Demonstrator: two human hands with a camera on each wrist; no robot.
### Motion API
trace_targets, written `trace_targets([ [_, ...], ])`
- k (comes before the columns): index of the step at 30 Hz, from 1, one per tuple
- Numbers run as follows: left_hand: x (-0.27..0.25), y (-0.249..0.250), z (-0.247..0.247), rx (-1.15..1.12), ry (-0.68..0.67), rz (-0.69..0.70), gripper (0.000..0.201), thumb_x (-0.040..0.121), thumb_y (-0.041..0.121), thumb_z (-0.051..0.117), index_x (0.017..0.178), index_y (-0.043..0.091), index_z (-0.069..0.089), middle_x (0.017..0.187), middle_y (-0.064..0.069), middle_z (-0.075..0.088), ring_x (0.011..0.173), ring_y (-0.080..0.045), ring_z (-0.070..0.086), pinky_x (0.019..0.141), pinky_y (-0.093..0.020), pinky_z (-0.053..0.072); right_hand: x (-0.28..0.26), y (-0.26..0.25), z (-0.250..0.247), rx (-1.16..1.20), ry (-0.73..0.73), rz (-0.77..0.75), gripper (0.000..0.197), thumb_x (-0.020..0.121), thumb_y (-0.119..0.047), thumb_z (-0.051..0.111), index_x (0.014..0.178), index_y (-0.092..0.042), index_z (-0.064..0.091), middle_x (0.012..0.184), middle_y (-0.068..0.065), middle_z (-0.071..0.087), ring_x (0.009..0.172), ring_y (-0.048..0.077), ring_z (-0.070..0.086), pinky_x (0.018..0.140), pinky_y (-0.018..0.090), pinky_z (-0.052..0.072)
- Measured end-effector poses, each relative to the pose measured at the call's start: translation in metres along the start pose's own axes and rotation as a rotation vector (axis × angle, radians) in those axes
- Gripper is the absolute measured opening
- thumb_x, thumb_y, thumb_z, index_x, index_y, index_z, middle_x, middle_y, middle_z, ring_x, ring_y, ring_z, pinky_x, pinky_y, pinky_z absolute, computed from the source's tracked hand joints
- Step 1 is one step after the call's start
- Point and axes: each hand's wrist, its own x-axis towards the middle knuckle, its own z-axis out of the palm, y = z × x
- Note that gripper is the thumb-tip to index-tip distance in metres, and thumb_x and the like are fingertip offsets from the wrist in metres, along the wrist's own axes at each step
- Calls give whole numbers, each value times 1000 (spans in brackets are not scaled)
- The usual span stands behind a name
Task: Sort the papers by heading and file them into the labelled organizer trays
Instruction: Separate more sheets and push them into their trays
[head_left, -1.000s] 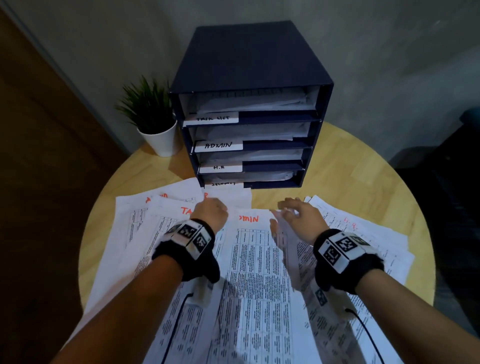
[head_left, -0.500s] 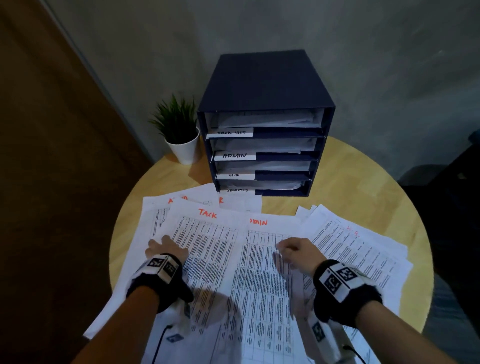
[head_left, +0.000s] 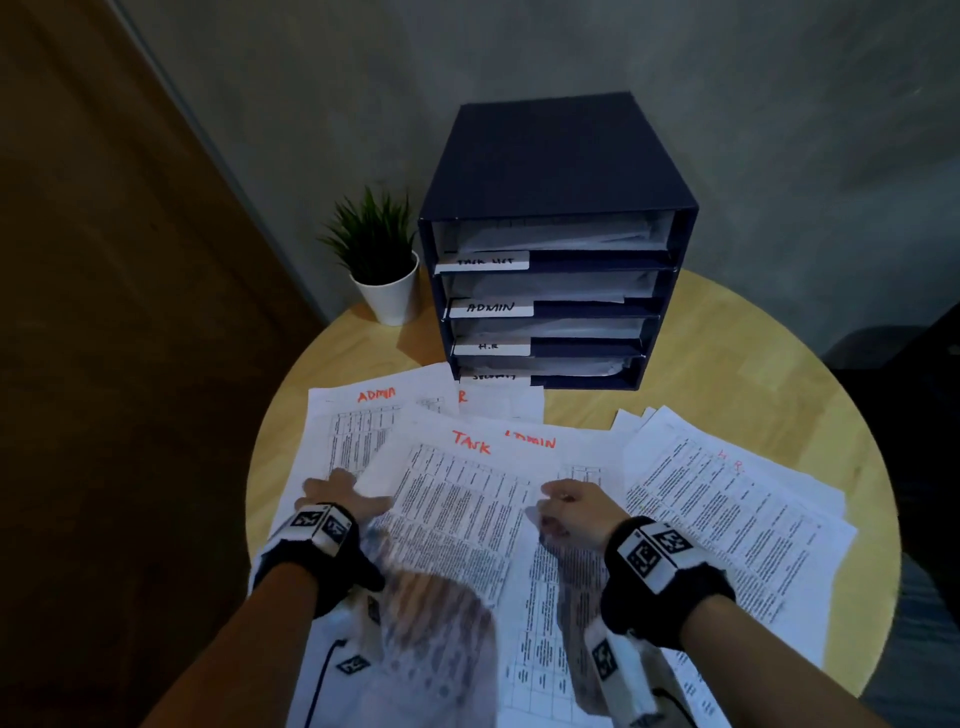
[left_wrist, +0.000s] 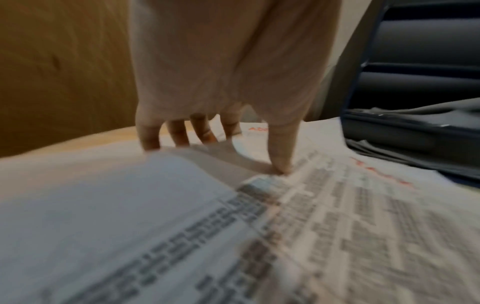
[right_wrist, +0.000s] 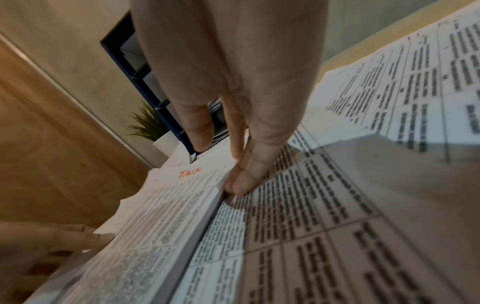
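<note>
TASK sheet (head_left: 457, 499) tops the spread on the table (head_left: 727, 374), long axis toward the organizer (head_left: 550, 291) beyond; left hand (head_left: 337, 496) pinches its left edge, right hand (head_left: 571, 506) its right, equally near.

A round wooden table (head_left: 753, 358) carries everything, its pale top bare toward the far right edge, well beyond where the sheet is gripped. Far from the grip and to its left, a small green plant (head_left: 371, 236) stands upright in a white pot (head_left: 389, 296) near the table's back rim. A grey wall (head_left: 519, 52) rises behind it, and a brown wooden door (head_left: 104, 312) fills the left side.
</note>
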Motion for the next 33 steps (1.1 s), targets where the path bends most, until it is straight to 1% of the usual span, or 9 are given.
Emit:
trace_targets([
  [2,-5,6,4,-64,37,41,62,84,40,62,133,9,42,135,-19,44,120,-40,47,101,-46,44,1,-1,3,35,38,14,55,93,3,48,144,5,27,107,27,60,94,44,59,91,54,50],
  [5,-12,12,12,-89,144,77,57,91,37,53,139,10,40,146,-15,33,131,-38,36,107,-45,36,1,-2,3,149,62,55,53,93,-4,52,140,-3,27,71,14,49,59,27,50,65,39,47],
  [7,-15,16,15,-194,200,176,55,92,37,54,138,9,44,146,-12,33,132,-36,34,108,-46,36,-2,-2,2,188,92,91,18,92,-9,57,102,-12,43,59,7,36,49,20,38,52,33,40],
  [10,-17,26,12,-510,143,331,28,94,28,54,116,12,58,118,-8,55,113,-29,54,91,-34,42,2,2,-6,151,159,84,41,90,-13,61,62,-15,31,58,7,30,49,20,33,61,35,36],
  [16,11,33,3,-919,-111,192,80,83,55,56,146,14,30,152,-7,35,136,-34,39,111,-52,34,-5,3,-12,58,100,-84,38,88,-18,63,123,-8,52,117,16,62,106,33,59,102,46,44],
  [19,-10,43,-5,-907,-67,229,57,91,44,53,135,9,44,139,-10,50,125,-34,49,108,-51,38,-9,10,-18,119,77,-132,22,92,-5,56,112,-14,57,118,30,60,100,37,60,97,46,45],
  [22,-19,47,-2,-892,-27,247,30,94,26,54,119,11,46,130,-16,53,114,-32,54,105,-48,41,-13,22,-26,169,101,-166,25,93,1,52,110,-16,58,93,5,71,84,21,63,77,32,51],
  [28,-34,41,17,-690,-286,216,50,95,18,54,136,-7,42,132,-16,53,111,-26,56,102,-38,43,-25,55,-44,136,167,-38,28,92,6,50,115,-10,53,53,2,49,50,17,41,45,24,35],
  [33,-44,40,39,-622,-366,214,39,91,14,60,127,-2,54,131,-20,58,120,-36,56,105,-47,44,-39,63,-56,144,180,16,24,95,3,47,117,-8,48,62,8,41,54,19,38,46,25,35],
])
